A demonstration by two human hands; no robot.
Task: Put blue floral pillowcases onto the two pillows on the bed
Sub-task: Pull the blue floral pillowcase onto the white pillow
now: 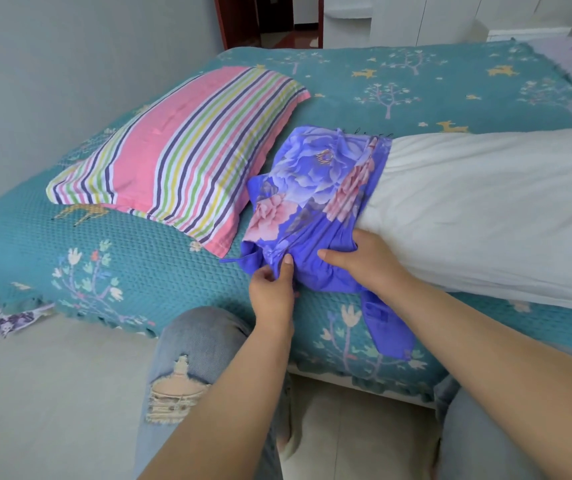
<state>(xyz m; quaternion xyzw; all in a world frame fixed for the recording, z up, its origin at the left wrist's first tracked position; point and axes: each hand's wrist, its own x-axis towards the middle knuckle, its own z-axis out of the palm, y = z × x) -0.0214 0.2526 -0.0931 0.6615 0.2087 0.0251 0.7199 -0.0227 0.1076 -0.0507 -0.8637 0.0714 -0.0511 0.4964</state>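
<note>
I see the pillowcase (pixel 315 202) bunched mid-frame over the pillow (pixel 485 209) end. My left hand (pixel 272 289) pinches its hem; right hand (pixel 364 261) grips a fold. Thin, limp cloth: I'd hold the opening's edges.

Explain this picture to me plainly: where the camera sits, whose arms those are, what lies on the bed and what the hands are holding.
There is no machine here. One wide-angle camera is worn on a person's head, looking down at their own bare arms. On the teal bedspread lie a striped pillow and a bare white pillow. A blue floral pillowcase is bunched over the white pillow's near end, so only that end is covered. The left hand pinches the pillowcase's edge; the right hand grips its gathered cloth beside the pillow.
</note>
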